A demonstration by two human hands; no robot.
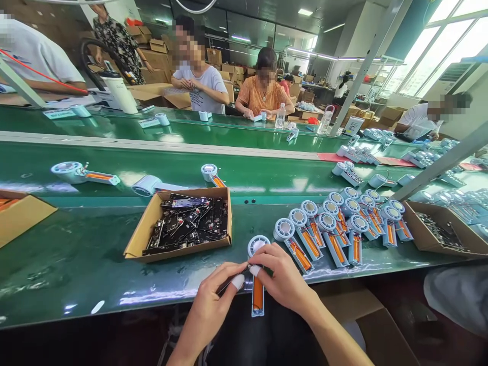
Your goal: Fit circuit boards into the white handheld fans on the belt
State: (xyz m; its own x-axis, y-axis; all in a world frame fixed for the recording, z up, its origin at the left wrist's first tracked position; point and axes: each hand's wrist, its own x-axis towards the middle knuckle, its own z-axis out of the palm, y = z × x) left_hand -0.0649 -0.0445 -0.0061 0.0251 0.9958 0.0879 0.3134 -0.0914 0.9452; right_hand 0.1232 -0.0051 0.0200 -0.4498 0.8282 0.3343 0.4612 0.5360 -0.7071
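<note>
A light-blue handheld fan housing (258,297) with a round head and an orange battery in its handle lies at the bench's front edge, its handle jutting over the edge. Above it, my left hand (215,297) is closed in a pinch on a thin dark strip, which looks like a black circuit board (225,285), mostly covered by the fingers. My right hand (284,277) is also closed, thumb and fingertips meeting over the handle's upper part beside the left fingertips. Whatever sits between the right fingertips is too small and hidden to make out.
A cardboard box (179,256) of black circuit boards stands to the left, another box (444,246) to the right. Several open fan housings (328,222) crowd the bench on the right. More lie on the green conveyor (251,175). Co-workers (263,91) sit across the line.
</note>
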